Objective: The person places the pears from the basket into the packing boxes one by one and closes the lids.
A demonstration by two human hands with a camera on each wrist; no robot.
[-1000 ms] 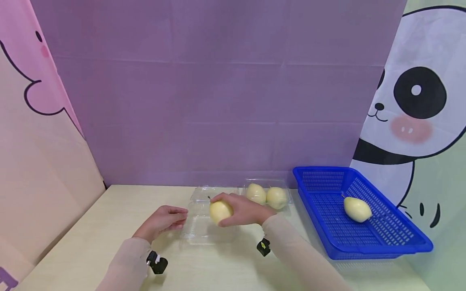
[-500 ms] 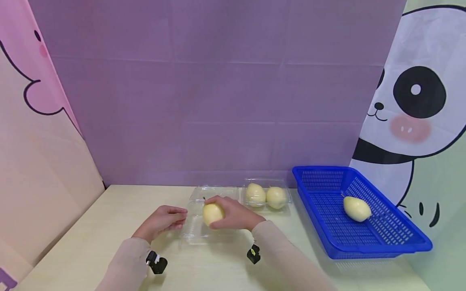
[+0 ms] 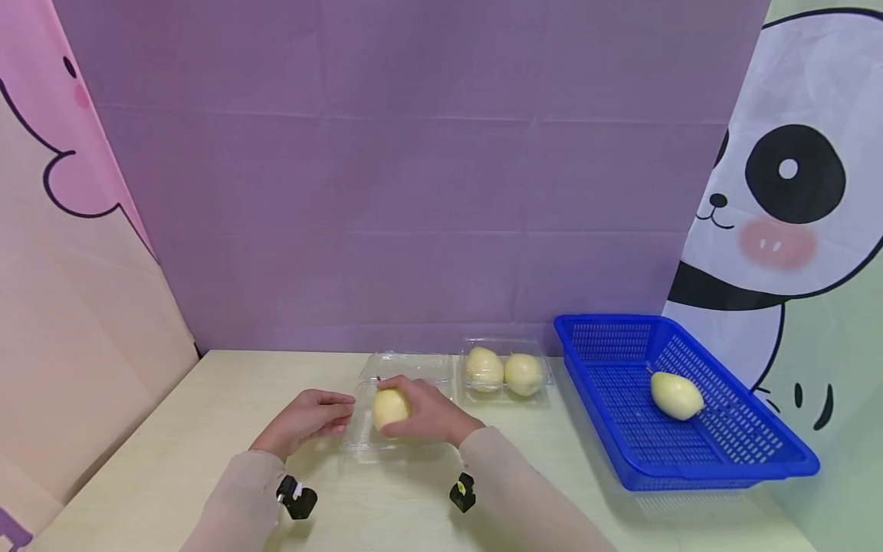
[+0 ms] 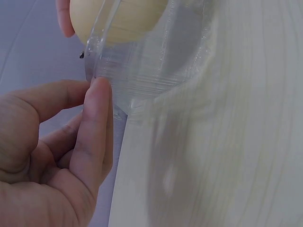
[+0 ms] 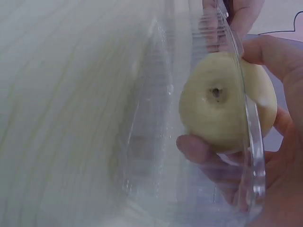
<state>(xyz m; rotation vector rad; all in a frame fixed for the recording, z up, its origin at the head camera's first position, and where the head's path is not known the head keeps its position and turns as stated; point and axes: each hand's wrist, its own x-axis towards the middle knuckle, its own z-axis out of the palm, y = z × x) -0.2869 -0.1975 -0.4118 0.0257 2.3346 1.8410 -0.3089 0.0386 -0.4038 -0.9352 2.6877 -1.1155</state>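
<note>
Now I see a smooth, pale-yellow pear (image 3: 390,411), with a dark stem (image 4: 82,55) and a dark dimple (image 5: 216,92) at its base, inside an open clear plastic container (image 3: 360,431). The right hand (image 3: 429,412) has fingers and thumb curled around it; the left hand (image 3: 306,420) pinches the container's left rim between thumb and forefinger.

Pale yellow pear (image 3: 390,410), stemmed; partly inside open, clear plastic box (image 3: 364,438)

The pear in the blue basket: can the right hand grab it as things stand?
Probably not: the right hand grips another pear, though nothing covers the basket pear in the blue basket.
</note>
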